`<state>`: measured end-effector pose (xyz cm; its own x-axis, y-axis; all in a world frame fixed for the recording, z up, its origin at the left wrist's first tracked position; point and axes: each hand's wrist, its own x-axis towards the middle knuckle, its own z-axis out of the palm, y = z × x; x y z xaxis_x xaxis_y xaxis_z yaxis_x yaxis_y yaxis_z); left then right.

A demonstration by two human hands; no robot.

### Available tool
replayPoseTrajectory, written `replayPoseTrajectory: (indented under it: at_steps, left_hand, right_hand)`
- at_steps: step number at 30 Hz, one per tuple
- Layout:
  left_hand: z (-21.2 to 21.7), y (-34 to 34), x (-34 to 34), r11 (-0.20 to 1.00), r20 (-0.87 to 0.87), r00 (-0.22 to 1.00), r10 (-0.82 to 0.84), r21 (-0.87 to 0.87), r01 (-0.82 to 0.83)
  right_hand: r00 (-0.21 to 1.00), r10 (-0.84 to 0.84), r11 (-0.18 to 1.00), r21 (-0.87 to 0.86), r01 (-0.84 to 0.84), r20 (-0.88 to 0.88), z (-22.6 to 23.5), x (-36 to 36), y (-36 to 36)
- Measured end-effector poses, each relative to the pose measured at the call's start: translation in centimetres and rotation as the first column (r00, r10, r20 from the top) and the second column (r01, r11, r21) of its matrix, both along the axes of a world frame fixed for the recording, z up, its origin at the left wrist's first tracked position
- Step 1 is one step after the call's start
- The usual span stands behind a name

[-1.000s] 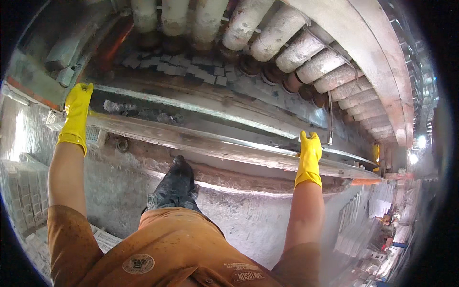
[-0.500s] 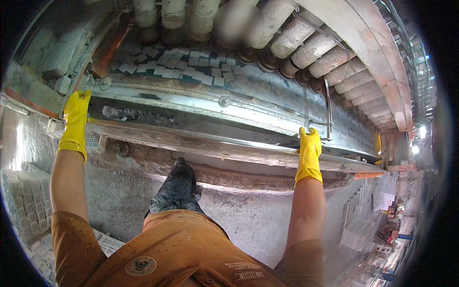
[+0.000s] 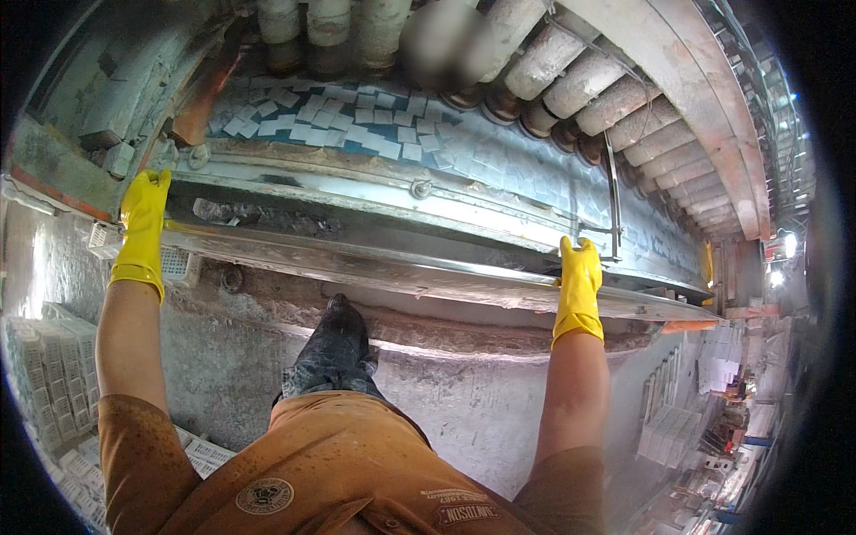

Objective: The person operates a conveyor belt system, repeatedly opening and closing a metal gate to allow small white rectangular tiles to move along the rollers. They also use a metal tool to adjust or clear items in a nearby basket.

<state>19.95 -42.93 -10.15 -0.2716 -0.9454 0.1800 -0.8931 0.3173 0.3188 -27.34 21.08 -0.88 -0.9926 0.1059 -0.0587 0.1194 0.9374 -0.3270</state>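
Note:
A long metal panel (image 3: 428,275) runs across in front of me along the side of a machine, its edge catching the light. My left hand (image 3: 141,223), in a yellow rubber glove, is closed at the panel's left end, beside the machine's frame. My right hand (image 3: 580,290), gloved the same way, curls its fingers over the panel's edge near its right end. Just behind the panel is a dark gap with wet clumps of residue (image 3: 259,217). Beyond it, many small pale square tiles (image 3: 357,125) lie scattered on a blue bed (image 3: 276,135).
A row of thick, crusted cylinders (image 3: 544,67) stands over the bed. An angled metal bracket (image 3: 614,205) rises near my right hand. Stacked white plastic crates (image 3: 53,374) stand at the left, more crates (image 3: 667,435) at the right. My boot (image 3: 343,321) is below the panel.
Both hands keep their hold on the panel, and it has hardly moved. The blue bed with the tiles looks brighter, and the view has shifted very slightly.

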Motion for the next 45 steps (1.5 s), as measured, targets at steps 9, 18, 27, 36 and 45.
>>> replayPoseTrajectory:
  at_steps: [9,18,27,36,45]
  left_hand:
    - [0.8,0.5,0.1,1.0,0.023,1.0,-0.004,0.001,0.004]
    - [0.8,1.1,0.4,0.998,0.031,0.999,-0.011,-0.067,0.013]
    - [1.8,0.6,-0.3,0.997,0.02,1.0,-0.005,-0.08,0.007]
    - [6.4,2.0,-1.0,0.996,0.072,0.994,0.077,-0.06,-0.073]
    - [7.4,0.4,0.8,0.994,0.061,0.997,0.053,-0.095,-0.047]
  right_hand:
    - [0.999,0.01,1.0,0.026,-0.008,-0.045,-0.4,-0.2,1.1]
    - [1.0,-0.017,1.0,-0.021,0.016,-0.017,0.3,0.5,0.4]
    - [0.999,0.047,0.998,0.039,-0.046,-0.024,-1.1,-2.7,1.5]
    - [0.998,0.059,0.998,-0.01,-0.059,-0.002,0.0,-2.1,-0.8]
    - [0.999,0.042,0.998,-0.041,-0.042,0.002,0.9,-1.4,-2.4]
